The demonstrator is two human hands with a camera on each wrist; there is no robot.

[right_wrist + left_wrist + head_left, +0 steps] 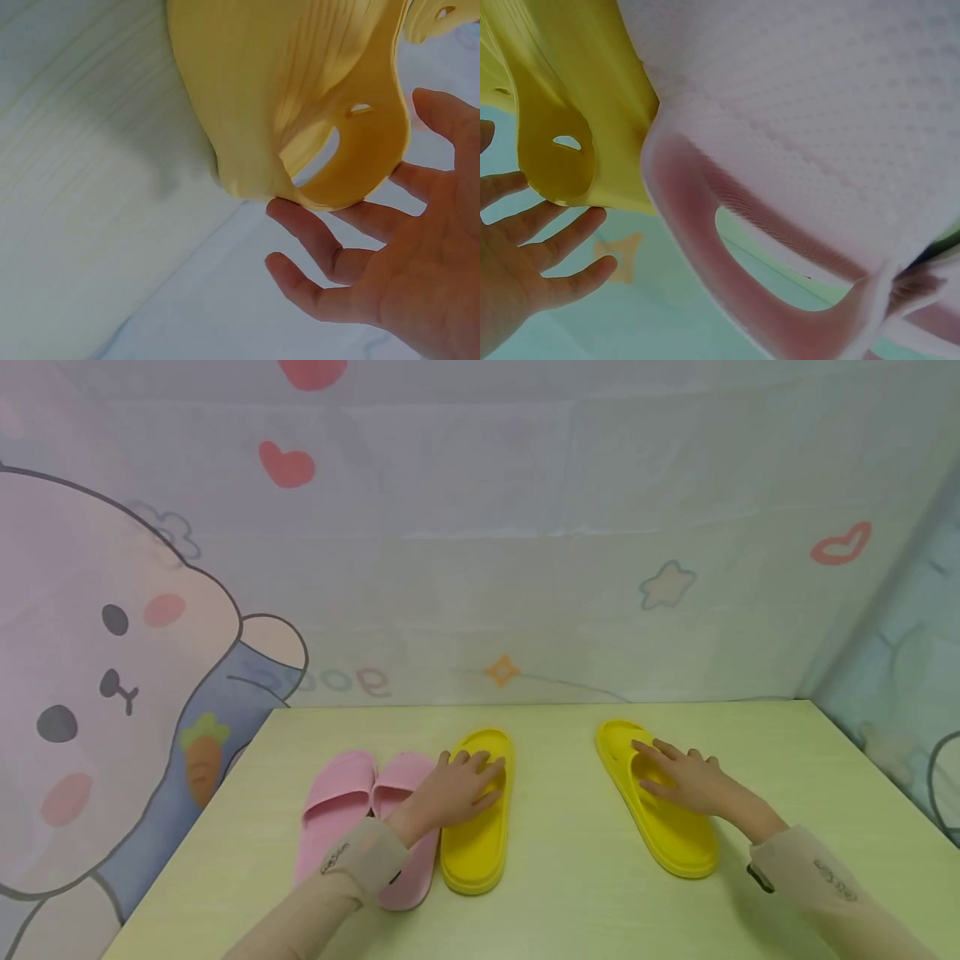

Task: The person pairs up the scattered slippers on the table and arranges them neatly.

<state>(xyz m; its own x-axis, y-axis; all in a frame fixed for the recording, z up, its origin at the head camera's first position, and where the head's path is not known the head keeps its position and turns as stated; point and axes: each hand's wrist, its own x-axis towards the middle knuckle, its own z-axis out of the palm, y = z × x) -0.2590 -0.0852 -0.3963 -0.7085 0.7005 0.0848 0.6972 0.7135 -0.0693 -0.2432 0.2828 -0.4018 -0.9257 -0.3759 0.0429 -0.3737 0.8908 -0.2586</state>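
Two yellow slippers lie apart on the table. My left hand point(456, 792) is over the strap of the left yellow slipper point(472, 858), fingers spread; in the left wrist view its fingertips are right at the strap's edge. Over at the right, my right hand point(693, 781) reaches across the other yellow slipper point(682, 843), which lies at a slant. The right wrist view shows loosely bent fingers point(307, 229) at the rim of that slipper's strap point(345, 191). A pair of pink slippers point(348, 777) stands close beside the left yellow one, partly covered by my left forearm.
The pale yellow-green table point(562, 843) extends between the two yellow slippers and to the right. Behind it hangs a cloth backdrop point(480, 568) with hearts, stars and a large cartoon animal. A dark thin loop point(932, 777) shows at the far right edge.
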